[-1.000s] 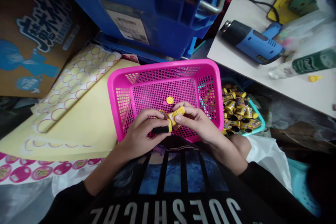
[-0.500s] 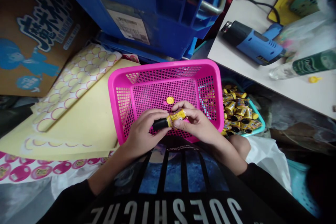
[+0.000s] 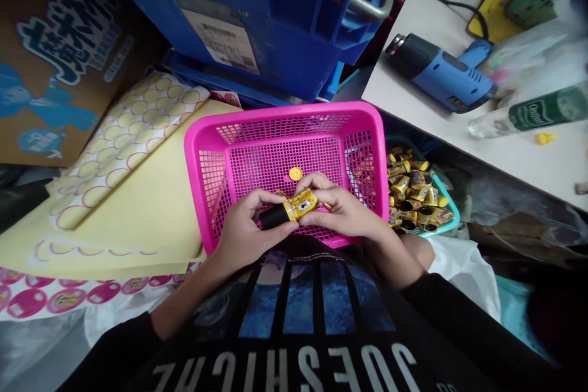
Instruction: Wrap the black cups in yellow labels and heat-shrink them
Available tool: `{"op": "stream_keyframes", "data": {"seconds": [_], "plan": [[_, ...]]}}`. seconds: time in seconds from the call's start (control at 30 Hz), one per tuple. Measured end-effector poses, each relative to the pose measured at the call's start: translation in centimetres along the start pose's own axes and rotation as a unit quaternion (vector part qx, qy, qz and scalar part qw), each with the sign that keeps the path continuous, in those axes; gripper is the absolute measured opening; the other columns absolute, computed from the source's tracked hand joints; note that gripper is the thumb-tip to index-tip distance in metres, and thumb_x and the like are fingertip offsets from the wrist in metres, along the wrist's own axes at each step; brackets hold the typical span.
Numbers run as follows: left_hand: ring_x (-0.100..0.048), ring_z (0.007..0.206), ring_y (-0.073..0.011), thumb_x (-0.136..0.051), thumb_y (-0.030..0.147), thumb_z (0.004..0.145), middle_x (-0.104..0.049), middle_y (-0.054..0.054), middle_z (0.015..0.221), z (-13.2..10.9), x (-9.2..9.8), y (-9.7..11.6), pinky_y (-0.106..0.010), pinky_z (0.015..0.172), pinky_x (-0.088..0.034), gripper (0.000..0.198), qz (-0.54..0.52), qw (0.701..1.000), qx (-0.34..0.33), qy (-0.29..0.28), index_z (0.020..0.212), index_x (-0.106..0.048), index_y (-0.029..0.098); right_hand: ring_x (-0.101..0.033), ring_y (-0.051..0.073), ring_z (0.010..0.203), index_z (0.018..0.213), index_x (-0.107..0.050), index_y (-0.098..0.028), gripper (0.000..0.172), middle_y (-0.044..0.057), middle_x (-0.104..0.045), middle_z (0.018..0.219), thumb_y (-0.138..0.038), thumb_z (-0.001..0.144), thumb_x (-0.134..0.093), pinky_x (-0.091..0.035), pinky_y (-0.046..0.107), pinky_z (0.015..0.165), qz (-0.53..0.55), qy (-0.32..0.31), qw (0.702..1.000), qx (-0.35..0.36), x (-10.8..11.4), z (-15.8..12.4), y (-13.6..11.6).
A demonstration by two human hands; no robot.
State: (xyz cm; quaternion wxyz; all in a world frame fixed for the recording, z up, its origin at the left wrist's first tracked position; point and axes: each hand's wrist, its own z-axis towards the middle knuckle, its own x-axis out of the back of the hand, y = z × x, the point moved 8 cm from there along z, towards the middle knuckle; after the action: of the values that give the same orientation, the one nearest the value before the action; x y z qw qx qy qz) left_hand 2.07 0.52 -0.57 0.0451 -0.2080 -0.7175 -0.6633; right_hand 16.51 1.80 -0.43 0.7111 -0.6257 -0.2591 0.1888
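Note:
A small black-and-yellow tube [image 3: 290, 209], with a printed yellow film sleeve on one end, lies between my two hands over the pink basket [image 3: 285, 111]. Its black end is gripped by my left hand [image 3: 245, 220], thumb below and fingers above. My right hand [image 3: 342, 208] closes on the yellow end, its thumb against the sleeve. A bit of yellow shows between the right fingers; what it belongs to I cannot make out. Beyond the fingers, a round yellow cap [image 3: 295, 174] rests on the basket's mesh floor.
A turquoise basket [image 3: 452, 220] full of similar yellow-and-black pieces stands to the right. On the white table [image 3: 519, 162] lie a blue heat gun [image 3: 441, 70] and a plastic bottle [image 3: 528, 115]. Sticker sheets [image 3: 124, 135] spread at the left. A blue crate [image 3: 294, 30] blocks the far side.
The tube has turned slightly in my hands, so more of the printed sleeve shows. Both hands still hold it, and the whole view has shifted a little.

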Motion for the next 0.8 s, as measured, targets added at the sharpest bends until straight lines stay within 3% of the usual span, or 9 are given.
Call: {"op": "stream_keyframes", "data": {"seconds": [0.13, 0.33, 0.5, 0.8], "plan": [[-0.068, 0.072, -0.0161, -0.080, 0.028, 0.067, -0.071, -0.001, 0.080, 0.4, -0.4, -1.0, -0.028, 0.063, -0.055, 0.029, -0.064, 0.996, 0.059, -0.005, 0.090, -0.062, 0.020, -0.050, 0.017, 0.099, 0.091, -0.065, -0.022, 0.009, 0.003, -0.054, 0.100, -0.030, 0.088, -0.066, -0.042, 0.036, 0.093, -0.029, -0.010, 0.999, 0.031, 0.0, 0.3, 0.1], [-0.069, 0.078, -0.0166, -0.080, 0.030, 0.069, -0.072, -0.002, 0.084, 1.1, -1.5, -1.9, -0.029, 0.067, -0.056, 0.029, -0.186, 0.976, 0.108, -0.042, 0.087, -0.060, 0.019, -0.050, 0.019, 0.101, 0.096, -0.065, -0.023, 0.019, 0.004, -0.054, 0.102, -0.038, 0.085, -0.070, -0.042, 0.037, 0.092, -0.048, 0.033, 0.998, 0.026, 0.7, 0.5, 0.7], [-0.067, 0.075, -0.0150, -0.080, 0.033, 0.070, -0.070, -0.002, 0.084, 0.8, -2.1, -3.2, -0.029, 0.068, -0.055, 0.030, -0.230, 0.957, 0.172, -0.033, 0.089, -0.062, 0.018, -0.049, 0.018, 0.098, 0.083, -0.064, -0.021, 0.019, 0.004, -0.052, 0.098, -0.039, 0.088, -0.065, -0.040, 0.039, 0.091, -0.045, -0.001, 0.999, 0.014, 0.5, 0.9, 1.1], [-0.065, 0.078, -0.0143, -0.080, 0.039, 0.070, -0.068, -0.003, 0.090, 0.7, -3.3, -4.8, -0.030, 0.071, -0.055, 0.036, -0.303, 0.930, 0.205, -0.044, 0.091, -0.060, 0.019, -0.050, 0.019, 0.102, 0.080, -0.067, -0.021, 0.022, 0.003, -0.052, 0.101, -0.041, 0.078, -0.076, -0.041, 0.040, 0.096, 0.013, -0.012, 0.999, -0.031, 0.8, 1.3, 2.4]]}}
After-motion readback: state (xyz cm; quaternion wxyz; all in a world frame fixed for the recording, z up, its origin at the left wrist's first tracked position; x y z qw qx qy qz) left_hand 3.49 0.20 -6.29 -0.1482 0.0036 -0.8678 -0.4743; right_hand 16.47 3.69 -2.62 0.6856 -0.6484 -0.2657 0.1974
